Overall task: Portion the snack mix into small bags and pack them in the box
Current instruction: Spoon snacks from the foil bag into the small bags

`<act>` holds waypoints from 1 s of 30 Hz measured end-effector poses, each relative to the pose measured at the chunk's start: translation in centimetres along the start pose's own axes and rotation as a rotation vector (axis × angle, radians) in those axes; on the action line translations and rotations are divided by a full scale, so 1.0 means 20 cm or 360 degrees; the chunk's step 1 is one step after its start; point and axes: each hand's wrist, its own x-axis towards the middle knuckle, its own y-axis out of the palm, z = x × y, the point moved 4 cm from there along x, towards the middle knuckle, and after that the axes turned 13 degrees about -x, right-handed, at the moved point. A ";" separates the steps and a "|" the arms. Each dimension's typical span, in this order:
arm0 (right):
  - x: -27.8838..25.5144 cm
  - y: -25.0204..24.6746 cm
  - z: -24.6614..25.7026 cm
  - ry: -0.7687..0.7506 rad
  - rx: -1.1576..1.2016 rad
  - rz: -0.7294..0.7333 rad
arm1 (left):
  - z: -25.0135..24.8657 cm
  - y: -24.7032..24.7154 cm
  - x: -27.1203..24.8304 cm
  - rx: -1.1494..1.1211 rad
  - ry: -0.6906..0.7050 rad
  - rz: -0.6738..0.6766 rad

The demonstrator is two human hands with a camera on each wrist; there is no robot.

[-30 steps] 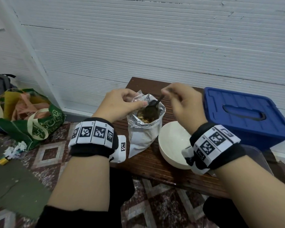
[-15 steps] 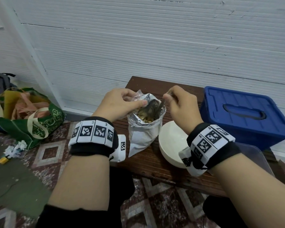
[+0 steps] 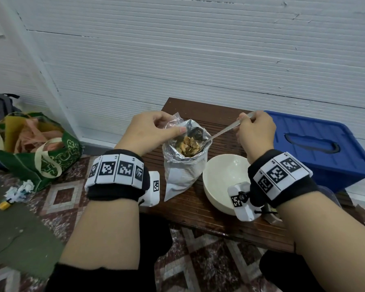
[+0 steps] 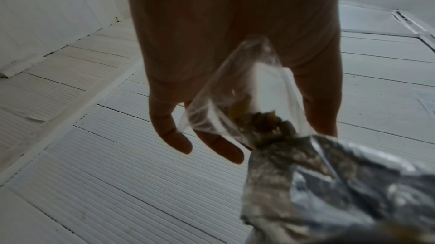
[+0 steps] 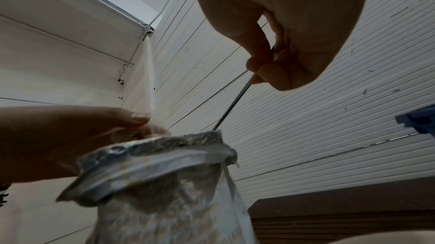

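Observation:
A silver foil snack bag [image 3: 183,171] stands open on the brown wooden table [image 3: 198,211]. My left hand [image 3: 175,128] pinches a small clear bag [image 3: 173,123] right at the foil bag's far left rim. In the left wrist view the clear bag [image 4: 235,89] holds a few pieces of mix beside the foil bag [image 4: 329,192]. My right hand [image 3: 243,121] grips the handle of a metal spoon [image 3: 223,131]. The spoon's bowl carries a heap of snack mix [image 3: 189,145] at the foil bag's mouth. The right wrist view shows the spoon [image 5: 233,106] slanting down into the foil bag [image 5: 164,182].
A white bowl [image 3: 223,182] sits empty to the right of the foil bag. A blue lidded box [image 3: 320,144] stands at the right, with a clear container [image 3: 329,192] partly hidden behind my right wrist. A green tote bag [image 3: 40,148] and crumpled paper [image 3: 19,189] lie on the floor at the left.
My right hand has drawn up and to the right, bringing the spoon from deep in the foil bag to its mouth with a heap of mix. The left hand has stayed at the rim.

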 end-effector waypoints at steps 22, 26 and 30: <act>0.04 0.02 0.15 0.0004 0.0066 0.0081 | 0.00 0.08 0.00 0.0329 -0.0037 0.0184; 0.04 0.03 0.15 0.0019 0.0056 0.0093 | 0.00 0.09 0.00 0.0331 -0.0012 0.0152; 0.02 0.05 0.15 0.0035 0.0087 0.0109 | 0.01 0.10 0.01 0.0317 0.0016 0.0128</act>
